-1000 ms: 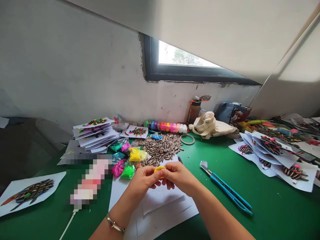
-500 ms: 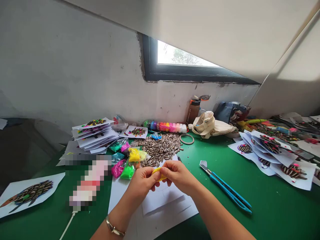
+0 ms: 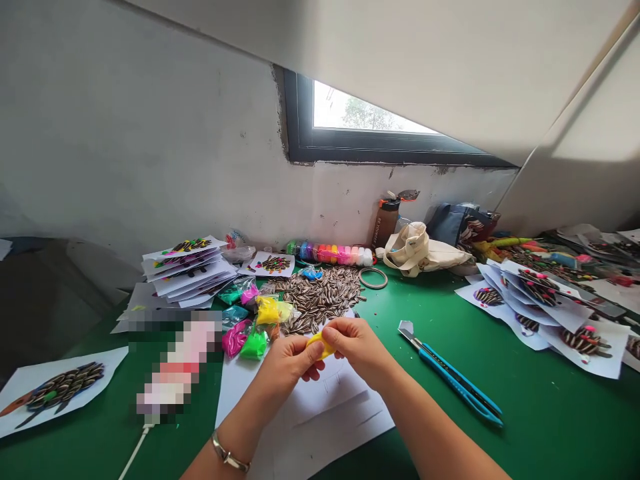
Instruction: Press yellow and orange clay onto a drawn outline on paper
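A small flattened piece of yellow modelling clay (image 3: pixel 321 345) is pinched between both hands above the paper. My left hand (image 3: pixel 293 357) grips its left side with thumb and fingers. From the right, my right hand (image 3: pixel 353 343) pinches the other edge. White paper sheets (image 3: pixel 320 420) with faint pencil lines lie below the hands. Just beyond are bags of coloured clay, with a yellow bag (image 3: pixel 268 310), a green one (image 3: pixel 255 345) and a magenta one (image 3: pixel 237 339). Behind the hands spreads a heap of striped sunflower seeds (image 3: pixel 325 293).
A blue utility knife (image 3: pixel 455 380) lies right of the paper, blade end away from me. Stacked seed pictures stand at left (image 3: pixel 185 273) and right (image 3: pixel 545 307). A tape ring (image 3: pixel 373 278), brown bottle (image 3: pixel 386 223) and cloth bag (image 3: pixel 420 250) sit at the back. A pixelated object lies left.
My right hand has risen slightly and the yellow clay is now tilted up toward it. Both hands still hold the clay over the paper.
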{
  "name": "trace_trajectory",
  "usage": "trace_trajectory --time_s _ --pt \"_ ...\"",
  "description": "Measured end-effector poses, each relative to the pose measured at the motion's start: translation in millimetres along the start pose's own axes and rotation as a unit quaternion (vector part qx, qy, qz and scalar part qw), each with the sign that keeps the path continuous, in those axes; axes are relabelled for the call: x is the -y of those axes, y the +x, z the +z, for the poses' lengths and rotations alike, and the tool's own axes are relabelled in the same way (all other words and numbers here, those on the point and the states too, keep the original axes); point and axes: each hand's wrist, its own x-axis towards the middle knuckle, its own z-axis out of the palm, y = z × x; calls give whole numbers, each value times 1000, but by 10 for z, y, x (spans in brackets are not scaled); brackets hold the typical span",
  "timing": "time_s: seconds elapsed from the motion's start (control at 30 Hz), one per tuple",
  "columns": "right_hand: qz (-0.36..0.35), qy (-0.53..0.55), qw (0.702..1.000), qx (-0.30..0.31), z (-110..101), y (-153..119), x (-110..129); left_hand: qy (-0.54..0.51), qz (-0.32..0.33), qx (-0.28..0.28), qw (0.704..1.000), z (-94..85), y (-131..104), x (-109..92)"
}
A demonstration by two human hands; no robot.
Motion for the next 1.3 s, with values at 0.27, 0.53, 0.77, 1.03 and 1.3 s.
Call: trace_trajectory --time_s 0.27,0.53,0.77,1.03,1.3 --pt "-5 -26 1000 7 -2 -1 -6 -31 22 -12 999 -19 3 37" --pt "36 9 998 43 9 -6 12 -16 25 -55 998 23 4 11" --pt "3 25 1000 6 32 5 -29 1 24 -51 998 -12 67 110" --pt "24 -17 999 26 33 -9 -5 15 32 -105 994 8 31 3" --pt "30 47 998 -16 59 1 -10 -3 18 -75 997 23 35 56"
